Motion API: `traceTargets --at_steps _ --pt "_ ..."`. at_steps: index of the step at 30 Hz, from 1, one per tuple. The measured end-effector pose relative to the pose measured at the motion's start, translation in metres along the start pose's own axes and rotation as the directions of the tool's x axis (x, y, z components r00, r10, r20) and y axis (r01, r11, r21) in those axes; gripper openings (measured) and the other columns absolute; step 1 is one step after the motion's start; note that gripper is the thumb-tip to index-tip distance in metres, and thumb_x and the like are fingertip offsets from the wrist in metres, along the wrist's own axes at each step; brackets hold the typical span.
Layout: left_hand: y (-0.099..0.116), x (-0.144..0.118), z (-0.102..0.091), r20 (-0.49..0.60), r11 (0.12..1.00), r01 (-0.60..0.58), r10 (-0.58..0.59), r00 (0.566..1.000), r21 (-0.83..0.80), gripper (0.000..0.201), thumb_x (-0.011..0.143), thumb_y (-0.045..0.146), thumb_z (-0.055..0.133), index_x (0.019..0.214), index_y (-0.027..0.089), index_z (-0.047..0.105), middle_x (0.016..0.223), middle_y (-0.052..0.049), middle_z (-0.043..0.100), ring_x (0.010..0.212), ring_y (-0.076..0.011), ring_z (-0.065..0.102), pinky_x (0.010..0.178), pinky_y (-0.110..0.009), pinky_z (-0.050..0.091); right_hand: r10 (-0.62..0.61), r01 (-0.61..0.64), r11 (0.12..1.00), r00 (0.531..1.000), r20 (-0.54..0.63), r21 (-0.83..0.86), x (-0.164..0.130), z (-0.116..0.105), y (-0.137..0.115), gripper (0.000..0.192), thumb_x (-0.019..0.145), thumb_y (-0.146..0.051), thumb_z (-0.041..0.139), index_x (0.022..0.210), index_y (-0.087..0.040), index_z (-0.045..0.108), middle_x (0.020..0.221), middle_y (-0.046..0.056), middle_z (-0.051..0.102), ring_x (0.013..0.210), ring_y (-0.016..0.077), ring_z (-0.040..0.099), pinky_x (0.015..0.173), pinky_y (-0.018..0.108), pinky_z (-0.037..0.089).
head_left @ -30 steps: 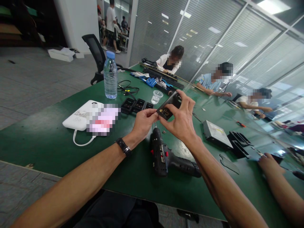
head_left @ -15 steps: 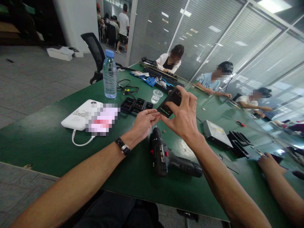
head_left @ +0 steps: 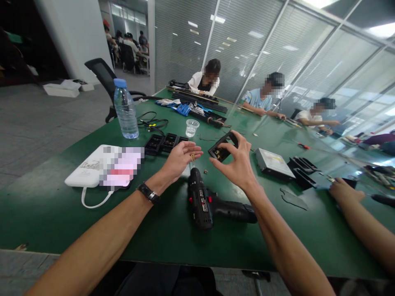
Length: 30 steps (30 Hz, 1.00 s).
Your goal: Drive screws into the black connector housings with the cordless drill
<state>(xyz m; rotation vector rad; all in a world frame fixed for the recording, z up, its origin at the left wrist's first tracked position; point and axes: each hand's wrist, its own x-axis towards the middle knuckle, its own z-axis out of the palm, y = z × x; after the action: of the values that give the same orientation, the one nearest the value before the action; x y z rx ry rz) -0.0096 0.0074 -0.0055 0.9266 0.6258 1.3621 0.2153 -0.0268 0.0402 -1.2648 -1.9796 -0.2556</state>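
My right hand (head_left: 236,164) holds a small black rectangular part (head_left: 222,146) by its edges, tilted, above the green table (head_left: 61,222). My left hand (head_left: 180,157) is palm-up just left of it, with a small brass screw (head_left: 192,157) pinched at its fingertips. A black cordless drill (head_left: 210,203) lies on the table right under both hands, its bit pointing away from me. One or two loose screws (head_left: 205,171) lie beside the drill's tip.
Black trays (head_left: 163,142), a clear plastic cup (head_left: 191,127), a water bottle (head_left: 125,109) and a white power bank (head_left: 89,168) sit at left. A silver drive (head_left: 273,161) and black parts (head_left: 304,170) lie at right, near another person's hand (head_left: 344,191). Three people sit across.
My left hand has come away from the black part and turned palm-up with a screw. The right hand lowered the part slightly. My view shifted, so the scene slid leftward.
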Motion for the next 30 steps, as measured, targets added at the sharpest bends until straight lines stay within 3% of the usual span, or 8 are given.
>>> traceTargets --at_steps 7,11,14,18,21,25,27,30 --pt "-0.013 0.039 0.007 0.257 0.92 -0.042 -0.066 0.964 0.39 0.037 0.079 -0.011 0.071 0.106 0.015 0.072 0.109 -0.011 0.083 0.103 -0.0235 0.084 0.108 -0.047 0.065 0.104 -0.097 0.993 0.989 -0.105 0.066 -0.023 -0.001 0.016 0.038 0.09 -0.042 0.091 0.124 -0.029 0.083 0.178 0.017 0.05 0.166 0.0454 0.046 0.134 0.073 0.039" --pt "-0.026 0.062 0.016 0.321 0.683 -0.136 -0.15 0.935 0.717 0.04 0.077 -0.015 0.063 0.099 0.017 0.073 0.097 -0.008 0.081 0.093 -0.0234 0.081 0.094 -0.04 0.065 0.12 -0.11 0.991 0.983 -0.139 0.08 -0.028 -0.007 0.021 0.038 0.091 -0.041 0.091 0.125 -0.027 0.084 0.178 0.019 0.049 0.163 0.0456 0.049 0.133 0.072 0.041" --pt "-0.035 0.069 0.022 0.402 0.472 -0.276 -0.19 0.896 0.837 0.038 0.078 -0.013 0.063 0.095 0.018 0.074 0.095 -0.008 0.084 0.092 -0.024 0.08 0.088 -0.034 0.062 0.099 -0.087 0.992 0.985 -0.141 0.089 -0.029 -0.009 0.022 0.037 0.092 -0.039 0.09 0.125 -0.024 0.085 0.178 0.021 0.05 0.164 0.0463 0.048 0.134 0.071 0.042" --pt "-0.041 0.069 0.025 0.432 0.37 -0.318 -0.283 0.857 0.873 0.032 0.079 -0.01 0.062 0.088 0.018 0.075 0.088 -0.006 0.084 0.085 -0.0237 0.079 0.08 -0.031 0.06 0.081 -0.07 0.993 0.988 -0.128 0.092 -0.03 -0.008 0.022 0.033 0.093 -0.038 0.089 0.124 -0.026 0.084 0.18 0.017 0.049 0.167 0.0459 0.045 0.135 0.072 0.041" --pt "-0.039 0.069 0.026 0.416 0.364 -0.305 -0.282 0.865 0.88 0.032 0.08 -0.009 0.063 0.092 0.018 0.076 0.091 -0.006 0.085 0.089 -0.0252 0.081 0.084 -0.033 0.061 0.09 -0.079 0.992 0.989 -0.118 0.097 -0.031 -0.007 0.021 0.033 0.093 -0.037 0.091 0.123 -0.026 0.084 0.181 0.017 0.048 0.167 0.0467 0.045 0.135 0.074 0.041" --pt "-0.023 0.059 0.027 0.348 0.382 -0.285 -0.106 0.931 0.879 0.033 0.086 -0.007 0.062 0.1 0.017 0.079 0.105 -0.01 0.087 0.105 -0.0273 0.082 0.103 -0.04 0.062 0.082 -0.075 0.992 0.994 -0.068 0.099 -0.032 -0.007 0.019 0.033 0.092 -0.035 0.093 0.123 -0.027 0.085 0.183 0.017 0.048 0.165 0.0472 0.046 0.133 0.074 0.043" --pt "-0.012 0.045 0.026 0.257 0.516 -0.208 -0.025 0.966 0.831 0.027 0.096 -0.002 0.062 0.105 0.017 0.079 0.111 -0.011 0.087 0.107 -0.0259 0.082 0.105 -0.041 0.063 0.068 -0.063 0.994 0.997 -0.047 0.092 -0.033 -0.008 0.017 0.036 0.091 -0.035 0.094 0.124 -0.027 0.085 0.183 0.017 0.048 0.164 0.0474 0.048 0.132 0.074 0.045" --pt "0.005 0.013 0.023 0.099 0.8 0.007 -0.083 0.992 0.599 0.016 0.109 0.015 0.062 0.112 0.015 0.077 0.108 -0.012 0.085 0.096 -0.0234 0.083 0.096 -0.04 0.067 0.014 -0.012 0.997 1.0 -0.023 0.076 -0.033 -0.01 0.011 0.039 0.09 -0.036 0.096 0.126 -0.025 0.084 0.184 0.018 0.046 0.164 0.048 0.047 0.131 0.074 0.047"
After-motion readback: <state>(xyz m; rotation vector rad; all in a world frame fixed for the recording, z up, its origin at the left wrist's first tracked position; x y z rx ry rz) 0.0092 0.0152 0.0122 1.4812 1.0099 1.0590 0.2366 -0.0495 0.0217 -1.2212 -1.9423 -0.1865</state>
